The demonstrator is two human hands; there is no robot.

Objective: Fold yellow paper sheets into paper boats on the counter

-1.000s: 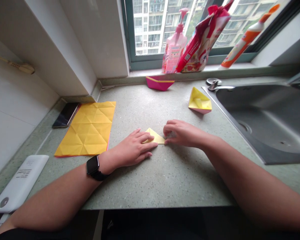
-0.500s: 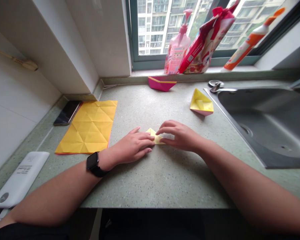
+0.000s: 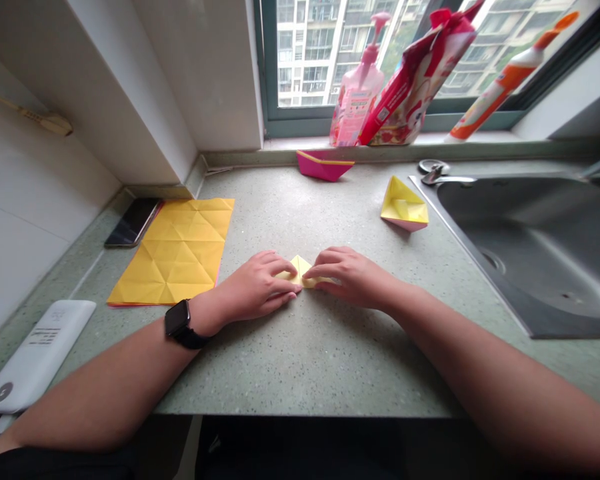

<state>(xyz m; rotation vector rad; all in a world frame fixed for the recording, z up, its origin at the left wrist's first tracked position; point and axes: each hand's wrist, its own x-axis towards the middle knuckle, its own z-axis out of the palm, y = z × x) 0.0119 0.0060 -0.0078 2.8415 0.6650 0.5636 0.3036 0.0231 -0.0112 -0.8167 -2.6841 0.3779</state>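
Note:
A small piece of folded pale yellow paper [image 3: 299, 265] lies on the counter between my hands, its pointed top and a centre crease showing. My left hand [image 3: 260, 283], with a black watch above the wrist, closes its fingers and thumb over the paper's left side. From the other side my right hand [image 3: 353, 275] presses curled fingers on the paper's right half. Both hands cover its outer ends. Farther back stand a magenta paper boat [image 3: 325, 167] with a yellow rim and, to the right, a yellow and pink folded paper boat [image 3: 405, 207].
Creased orange-yellow paper sheets [image 3: 175, 253] lie at left beside a phone [image 3: 133, 222] and a white power bank [image 3: 40, 357]. A steel sink [image 3: 525, 327] borders the right. On the sill stand a pink pump bottle [image 3: 355, 107], a red bag [image 3: 405, 93] and an orange-white bottle [image 3: 500, 93].
My left hand has curled from lying flat to gripping the paper's left side. My right fingers have come down nearer the middle crease, and the paper's peak shows more.

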